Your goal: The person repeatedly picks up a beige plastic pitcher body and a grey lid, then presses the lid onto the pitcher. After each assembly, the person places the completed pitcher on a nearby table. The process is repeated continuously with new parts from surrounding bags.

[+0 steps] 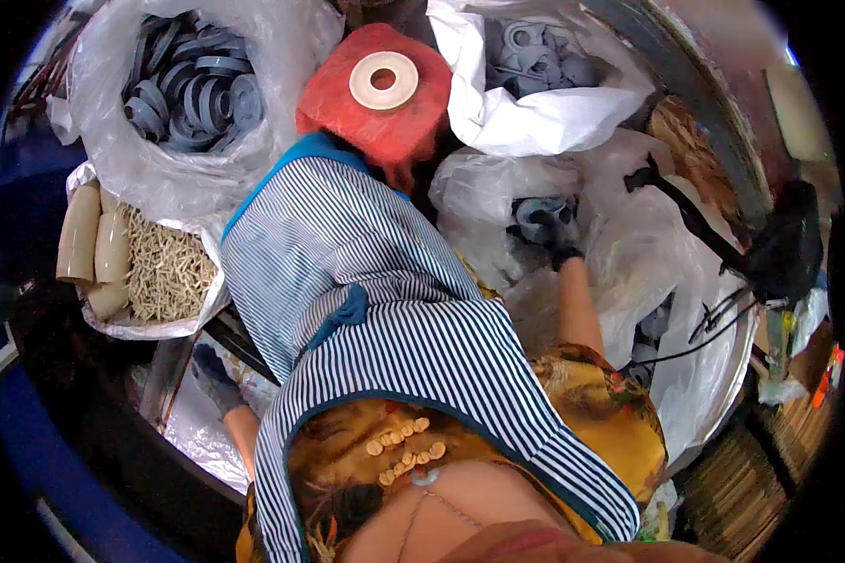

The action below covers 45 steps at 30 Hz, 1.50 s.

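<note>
Right hand (pixel 563 236) inside clear bag (pixel 469 188); grey parts (pixel 537 215) by its fingertips, grip can't be told; crinkled plastic (pixel 200 443) just below left hand (pixel 218 380), finger state unclear too; probably best to fold bag mouth away from right fingers.

The person wears an apron (pixel 460 347) with narrow stripes of dark blue and white, and its edge has a plain blue trim (pixel 321 147). At the middle there is a knotted blue tie (pixel 350 308). Under it is a mustard-brown blouse (pixel 596 403), whose sleeve carries a darker pattern with some red. On the chest are two short rows of round beige buttons (pixel 399 436). A thin necklace (pixel 411 521) hangs there, with a pale pendant (pixel 425 477). The left hand (pixel 214 375) has a grey glove; the right hand (pixel 561 239) has one with a dark cuff.
</note>
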{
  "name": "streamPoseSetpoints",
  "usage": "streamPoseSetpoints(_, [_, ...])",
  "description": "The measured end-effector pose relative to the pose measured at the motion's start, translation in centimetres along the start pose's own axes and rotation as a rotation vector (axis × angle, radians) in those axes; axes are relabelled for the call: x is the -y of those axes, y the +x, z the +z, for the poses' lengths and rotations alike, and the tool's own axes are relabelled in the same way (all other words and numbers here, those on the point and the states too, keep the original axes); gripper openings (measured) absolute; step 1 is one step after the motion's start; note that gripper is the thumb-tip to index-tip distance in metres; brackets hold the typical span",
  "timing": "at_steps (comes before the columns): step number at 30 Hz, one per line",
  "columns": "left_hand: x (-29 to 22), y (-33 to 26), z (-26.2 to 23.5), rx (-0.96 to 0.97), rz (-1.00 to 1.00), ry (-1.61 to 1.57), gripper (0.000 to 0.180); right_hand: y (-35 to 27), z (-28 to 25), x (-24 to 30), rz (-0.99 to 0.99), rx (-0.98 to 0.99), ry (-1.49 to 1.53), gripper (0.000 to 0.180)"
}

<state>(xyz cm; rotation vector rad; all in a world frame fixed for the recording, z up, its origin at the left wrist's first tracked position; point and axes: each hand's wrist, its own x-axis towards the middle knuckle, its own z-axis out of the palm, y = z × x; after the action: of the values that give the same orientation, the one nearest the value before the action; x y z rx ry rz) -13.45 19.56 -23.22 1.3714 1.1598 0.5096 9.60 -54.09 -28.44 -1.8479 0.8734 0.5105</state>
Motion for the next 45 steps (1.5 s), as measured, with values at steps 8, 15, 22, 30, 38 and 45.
streamPoseSetpoints(8, [-16.8, -17.3, 27.0, 0.971, 0.566, 0.264, 0.058, -13.7, -5.5, 22.0, -0.924, 0.813, -0.521, 0.073])
streamPoseSetpoints(15, [-13.7, -22.4, 36.7, 1.166, 0.754, -0.067, 0.090, -18.0, 6.5, 32.1, -1.030, 1.003, -0.417, 0.065])
streamPoseSetpoints(22, [-15.1, -17.8, 31.7, 0.691, -0.213, -0.629, 0.047, -15.6, 15.9, 24.9, -1.592, 0.385, -0.480, 0.051])
streamPoseSetpoints(30, [-7.3, -6.2, 15.1, -0.022, 0.408, -0.415, 0.048, 1.8, 12.0, 29.4, -1.142, 0.138, -0.129, 0.044])
streamPoseSetpoints(38, [7.0, 1.8, -8.6, -1.378, 0.062, 0.922, 0.092, 15.6, 11.6, 24.8, -1.135, 0.261, -0.213, 0.044])
streamPoseSetpoints(45, [8.9, 4.3, -13.7, -0.912, -0.176, 1.068, 0.089, 6.9, 12.6, 25.7, -1.113, -0.468, -0.342, 0.062])
